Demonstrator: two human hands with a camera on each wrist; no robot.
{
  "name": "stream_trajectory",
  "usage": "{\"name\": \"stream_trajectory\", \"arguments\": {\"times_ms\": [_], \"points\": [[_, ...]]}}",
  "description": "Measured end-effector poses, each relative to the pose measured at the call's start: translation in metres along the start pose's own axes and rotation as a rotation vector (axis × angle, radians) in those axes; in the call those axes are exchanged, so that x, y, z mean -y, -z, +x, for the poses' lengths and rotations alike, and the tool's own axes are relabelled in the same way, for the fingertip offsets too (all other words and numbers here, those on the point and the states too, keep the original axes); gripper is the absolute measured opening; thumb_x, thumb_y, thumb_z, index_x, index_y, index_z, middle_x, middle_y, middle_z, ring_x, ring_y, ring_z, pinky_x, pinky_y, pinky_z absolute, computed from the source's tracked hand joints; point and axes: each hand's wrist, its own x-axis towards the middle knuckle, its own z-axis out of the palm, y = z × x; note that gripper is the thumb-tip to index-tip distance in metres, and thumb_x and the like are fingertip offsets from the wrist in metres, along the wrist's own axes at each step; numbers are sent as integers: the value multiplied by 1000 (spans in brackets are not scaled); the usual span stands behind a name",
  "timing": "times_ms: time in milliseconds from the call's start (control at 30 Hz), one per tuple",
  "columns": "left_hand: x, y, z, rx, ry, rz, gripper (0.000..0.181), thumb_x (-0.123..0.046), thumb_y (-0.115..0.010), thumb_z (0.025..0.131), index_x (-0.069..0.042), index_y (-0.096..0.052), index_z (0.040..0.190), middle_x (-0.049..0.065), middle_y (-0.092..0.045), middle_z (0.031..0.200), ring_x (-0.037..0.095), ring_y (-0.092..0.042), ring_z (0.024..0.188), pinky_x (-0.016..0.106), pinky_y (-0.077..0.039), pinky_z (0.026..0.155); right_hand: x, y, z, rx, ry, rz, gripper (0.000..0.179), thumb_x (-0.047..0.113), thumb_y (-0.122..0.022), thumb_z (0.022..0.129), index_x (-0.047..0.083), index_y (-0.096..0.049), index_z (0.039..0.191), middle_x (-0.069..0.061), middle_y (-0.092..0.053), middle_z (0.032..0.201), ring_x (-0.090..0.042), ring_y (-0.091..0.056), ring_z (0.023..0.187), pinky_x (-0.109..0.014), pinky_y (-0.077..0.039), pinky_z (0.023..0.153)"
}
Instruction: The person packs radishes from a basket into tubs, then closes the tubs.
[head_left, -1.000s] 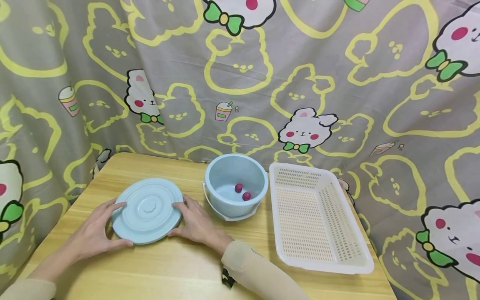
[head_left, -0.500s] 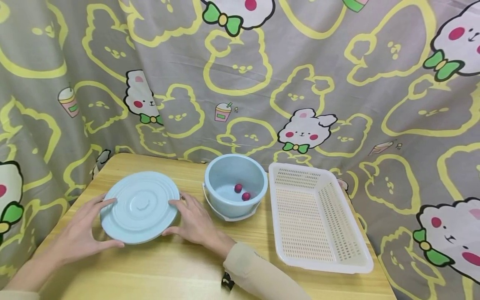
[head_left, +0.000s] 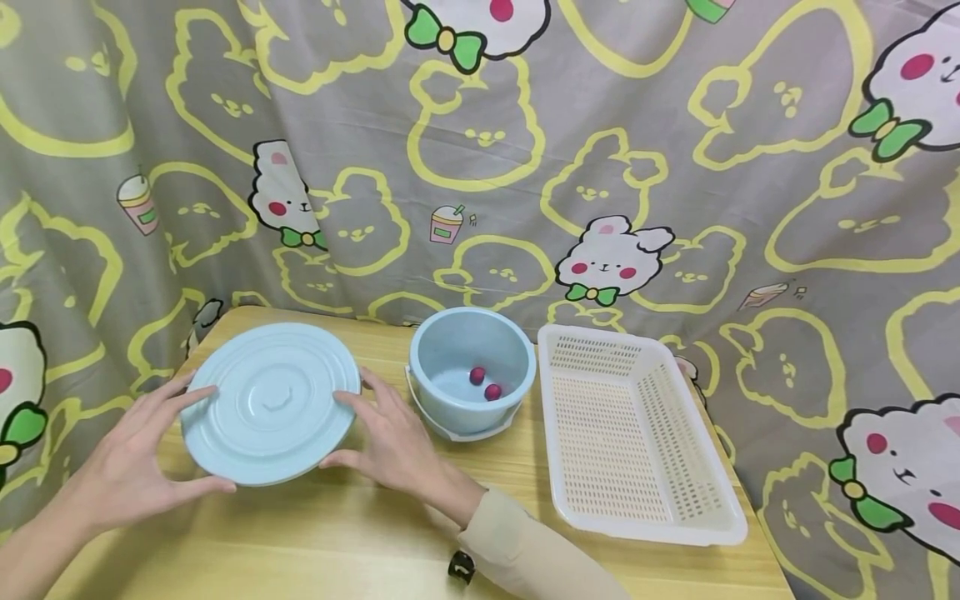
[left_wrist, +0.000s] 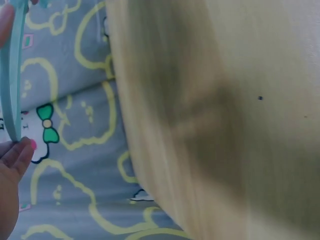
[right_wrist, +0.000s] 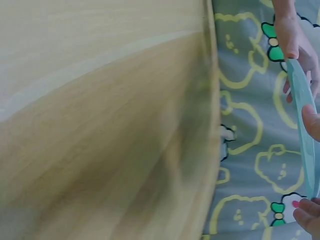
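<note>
A round light-blue lid [head_left: 273,400] with raised rings hangs tilted above the left part of the table, held between both hands. My left hand [head_left: 131,454] pinches its left edge, thumb at the near rim and fingertips on top. On the opposite edge, my right hand [head_left: 393,437] grips with fingers above and thumb at the near side. Seen edge-on in the left wrist view, the lid [left_wrist: 14,75] is well off the wood. To the right stands a light-blue bucket [head_left: 442,396], uncovered, with two dark red balls [head_left: 492,392] on its bottom.
A white slotted plastic basket [head_left: 611,450] lies right of the bucket. The wooden table [head_left: 352,542] ends at a patterned grey curtain [head_left: 495,208] behind and at the sides. A small black object [head_left: 461,567] shows beside the right sleeve.
Both hands have raised the lid and carried it leftward, and it looks larger in the head view. The bucket, balls and basket have stayed put.
</note>
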Motion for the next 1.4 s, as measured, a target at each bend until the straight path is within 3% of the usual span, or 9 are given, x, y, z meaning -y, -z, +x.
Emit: {"name": "stream_trajectory", "arguments": {"times_ms": [67,233,433,667,900,1000,1067,1133,1400], "points": [[-3,1,2,-17,-17,2,130,-36,-109,28,-13,-60,147,27,-49,157,11,-34,154,7,-11,119,1,7,-2,-18,5,9,90,67,-86,76,21,-58,148,-14,-41,167,-26,-48,151,-42,-47,122],[-17,4,9,-25,-33,-12,131,-37,-110,27,-14,-61,146,24,-51,156,-11,-26,150,1,-12,113,0,22,-10,-28,-7,35,89,65,-87,76,20,-58,148,-12,-39,168,-25,-47,152,-41,-46,123],[-32,0,20,-18,-55,-37,133,-39,-110,29,-12,-58,149,18,-51,158,-15,-25,149,0,-15,112,-6,34,-21,-45,-33,63,90,63,-89,74,21,-58,147,-12,-39,168,-28,-46,153,-43,-47,122],[-42,-16,37,-28,-146,-47,131,-54,-107,34,-8,-59,147,25,-54,153,-7,-31,150,0,-18,116,-18,45,-37,-57,-109,134,89,54,-94,72,19,-59,147,-20,-39,168,-37,-48,150,-50,-54,114],[-58,-30,54,17,-144,-55,129,-54,-106,38,-12,-56,150,21,-49,159,41,-51,136,4,-18,116,-32,60,-50,-100,-117,151,89,47,-97,72,14,-59,145,-27,-42,163,-41,-51,146,-53,-55,112],[-66,-33,62,39,-147,-50,128,-57,-105,41,-12,-55,150,21,-48,160,45,-51,137,31,-40,122,-37,68,-55,-121,-115,128,89,46,-97,71,14,-59,145,-26,-43,163,-44,-51,147,-57,-54,112],[-70,-37,68,54,-155,-55,128,-62,-103,43,-11,-55,150,22,-47,161,46,-51,138,52,-49,114,-42,73,-58,-126,-122,118,90,46,-98,71,14,-59,145,-25,-44,162,-43,-53,145,-57,-55,110],[-75,-42,74,67,-164,-55,128,-66,-101,45,-9,-55,150,23,-47,161,47,-50,139,69,-50,102,-47,78,-62,-127,-136,107,90,46,-97,70,14,-58,145,-24,-44,162,-42,-53,145,-57,-56,109],[-91,-67,97,88,-208,-60,121,-70,-97,52,-7,-55,147,22,-48,159,45,-53,138,68,-49,106,-68,97,-74,-108,-199,89,90,45,-98,70,13,-58,145,-22,-44,163,-42,-52,145,-56,-56,108]]}}
